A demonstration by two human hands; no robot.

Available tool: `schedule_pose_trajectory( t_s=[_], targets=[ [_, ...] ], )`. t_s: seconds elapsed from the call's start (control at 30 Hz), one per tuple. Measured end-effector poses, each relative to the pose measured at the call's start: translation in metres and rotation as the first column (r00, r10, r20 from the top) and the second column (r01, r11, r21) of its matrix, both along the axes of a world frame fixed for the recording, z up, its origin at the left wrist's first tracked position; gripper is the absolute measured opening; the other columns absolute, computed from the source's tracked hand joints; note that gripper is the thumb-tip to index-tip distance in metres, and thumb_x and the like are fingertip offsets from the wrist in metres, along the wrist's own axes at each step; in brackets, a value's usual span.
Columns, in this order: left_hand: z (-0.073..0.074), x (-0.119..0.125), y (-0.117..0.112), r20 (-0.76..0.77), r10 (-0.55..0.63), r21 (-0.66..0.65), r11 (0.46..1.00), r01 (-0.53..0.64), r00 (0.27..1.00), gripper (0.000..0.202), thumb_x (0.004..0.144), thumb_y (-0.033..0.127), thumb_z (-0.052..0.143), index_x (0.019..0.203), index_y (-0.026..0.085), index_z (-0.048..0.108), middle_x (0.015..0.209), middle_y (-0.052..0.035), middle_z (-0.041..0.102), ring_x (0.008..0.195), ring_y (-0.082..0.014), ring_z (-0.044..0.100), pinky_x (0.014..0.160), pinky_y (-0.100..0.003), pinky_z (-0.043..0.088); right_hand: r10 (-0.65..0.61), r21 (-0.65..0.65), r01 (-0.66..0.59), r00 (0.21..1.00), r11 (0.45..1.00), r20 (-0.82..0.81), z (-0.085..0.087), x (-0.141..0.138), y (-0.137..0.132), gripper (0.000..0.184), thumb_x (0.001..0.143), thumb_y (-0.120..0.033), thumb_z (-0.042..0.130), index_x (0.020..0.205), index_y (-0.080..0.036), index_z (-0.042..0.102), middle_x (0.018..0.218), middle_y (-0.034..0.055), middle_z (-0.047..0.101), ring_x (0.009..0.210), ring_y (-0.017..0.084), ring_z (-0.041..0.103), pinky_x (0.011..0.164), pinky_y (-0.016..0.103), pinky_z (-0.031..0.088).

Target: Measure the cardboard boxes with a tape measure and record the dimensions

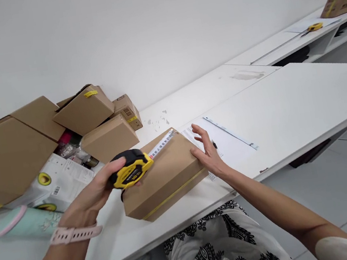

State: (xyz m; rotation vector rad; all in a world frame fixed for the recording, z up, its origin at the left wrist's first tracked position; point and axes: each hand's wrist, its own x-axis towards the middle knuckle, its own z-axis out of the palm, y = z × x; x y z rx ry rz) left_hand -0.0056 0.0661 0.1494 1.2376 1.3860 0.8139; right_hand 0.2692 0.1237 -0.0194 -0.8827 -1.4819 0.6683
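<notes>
My left hand (109, 183) is wrapped round a yellow and black tape measure (131, 168). Its white blade (162, 144) runs out over the top of a brown cardboard box (163, 173), with the tip at the box's far right edge. Yellow tape lines the box's near side. Against the right end of the box rests my right hand (209, 153), its thumb touching the edge and its fingers spread apart. Beyond that hand, printed sheets and a white paper (227, 139) lie under a clear ruler (230, 133). A dark pen tip (214, 144) shows beside the fingers.
Several cardboard boxes (83, 111) are piled at the back left. Near them are a printed avocado carton (58, 179) and a mint tumbler (30, 221). Another tape measure (314, 27) and a box (342, 1) sit far right, by the wall.
</notes>
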Motion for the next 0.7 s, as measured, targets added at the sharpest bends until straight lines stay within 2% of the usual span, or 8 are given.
schedule_pose_trajectory(
  t_s=[0.1,0.23,0.33,0.47,0.53,0.63,0.7],
  targets=[
    [-0.003,0.023,0.024,-0.044,-0.097,-0.059,0.994,0.095,0.994,0.052,0.074,0.057,0.075,0.109,0.018,0.077,0.102,-0.0119,0.080,0.078,-0.0284,0.075,0.065,-0.036,0.064,0.009,-0.002,-0.009,0.998,1.000,0.068,0.004,0.002,0.001,0.073,0.089,-0.030,0.046,0.156,-0.037,0.019,0.167,0.0022,0.023,0.154,0.026,0.024,0.124,0.051,0.029],
    [-0.009,0.029,0.043,-0.096,-0.125,-0.139,0.984,0.111,0.988,0.048,0.076,0.055,0.075,0.107,0.018,0.077,0.103,-0.0131,0.079,0.080,-0.0280,0.074,0.061,-0.034,0.064,0.030,-0.001,-0.030,0.988,1.000,0.152,0.010,0.006,0.000,0.074,0.089,-0.026,0.044,0.158,-0.034,0.020,0.169,0.0020,0.022,0.156,0.024,0.021,0.127,0.050,0.023],
    [-0.009,0.023,0.047,-0.103,-0.124,-0.156,0.982,0.107,0.987,0.048,0.076,0.054,0.076,0.109,0.018,0.077,0.109,-0.0146,0.078,0.085,-0.0290,0.074,0.063,-0.035,0.065,0.073,-0.003,-0.075,0.969,0.997,0.238,0.012,0.008,0.003,0.070,0.089,-0.025,0.042,0.158,-0.033,0.027,0.167,0.0013,0.029,0.156,0.025,0.020,0.127,0.052,0.020],
    [-0.008,0.020,0.049,-0.112,-0.090,-0.198,0.978,0.066,0.990,0.055,0.071,0.057,0.078,0.109,0.017,0.077,0.109,-0.0169,0.078,0.086,-0.0302,0.073,0.063,-0.038,0.065,0.141,-0.010,-0.148,0.916,0.989,0.376,0.016,0.011,0.009,0.059,0.091,-0.023,0.036,0.148,-0.033,0.049,0.157,-0.0005,0.048,0.154,0.025,0.029,0.124,0.056,0.023],
    [-0.007,0.023,0.050,-0.103,-0.079,-0.206,0.977,0.056,0.992,0.056,0.068,0.058,0.080,0.106,0.017,0.078,0.105,-0.0158,0.078,0.085,-0.0297,0.072,0.061,-0.037,0.064,0.131,0.007,-0.150,0.883,0.989,0.450,0.020,0.013,0.009,0.056,0.091,-0.022,0.035,0.141,-0.031,0.057,0.153,-0.0008,0.054,0.151,0.026,0.035,0.123,0.058,0.023],
    [-0.008,0.023,0.049,-0.109,-0.112,-0.215,0.973,0.086,0.988,0.058,0.067,0.060,0.079,0.104,0.016,0.078,0.101,-0.0155,0.079,0.081,-0.0291,0.072,0.059,-0.035,0.063,0.087,0.033,-0.125,0.836,0.992,0.542,0.026,0.017,0.008,0.054,0.091,-0.021,0.035,0.137,-0.030,0.062,0.151,-0.0011,0.056,0.149,0.027,0.040,0.123,0.059,0.022],
    [-0.010,0.014,0.041,-0.113,-0.095,-0.153,0.985,0.077,0.989,0.057,0.068,0.060,0.078,0.103,0.014,0.077,0.098,-0.0154,0.079,0.081,-0.0296,0.072,0.060,-0.035,0.062,0.070,0.041,-0.115,0.814,0.993,0.576,0.029,0.019,0.006,0.053,0.091,-0.021,0.035,0.136,-0.029,0.062,0.151,-0.0008,0.056,0.148,0.026,0.042,0.122,0.059,0.022]
  ],
)
